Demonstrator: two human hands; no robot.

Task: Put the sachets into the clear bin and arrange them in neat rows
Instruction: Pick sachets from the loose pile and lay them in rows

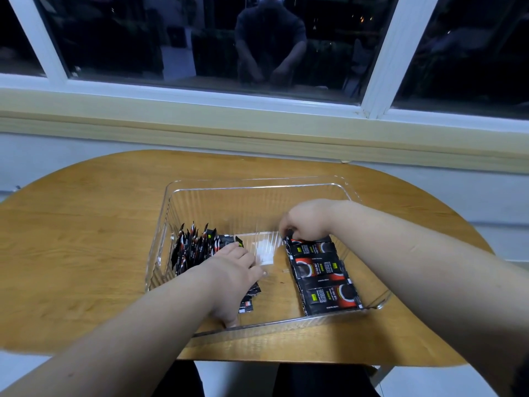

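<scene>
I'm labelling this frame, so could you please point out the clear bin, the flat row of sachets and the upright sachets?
clear bin [243, 204]: head view, on its ribbed far wall.
flat row [317, 269]: head view, on the middle sachet's face.
upright sachets [190, 249]: head view, on the standing bundle's middle.

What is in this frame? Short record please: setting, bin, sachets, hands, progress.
setting: wooden table below a dark window
bin: clear bin on the table
left bunch: sachets on edge, uneven, bin's left side
right row: sachets flat, overlapping, bin's right side
left hand: rests on left bunch
right hand: fingers curled on right row's far end
progress: left bunch not yet neat
</scene>
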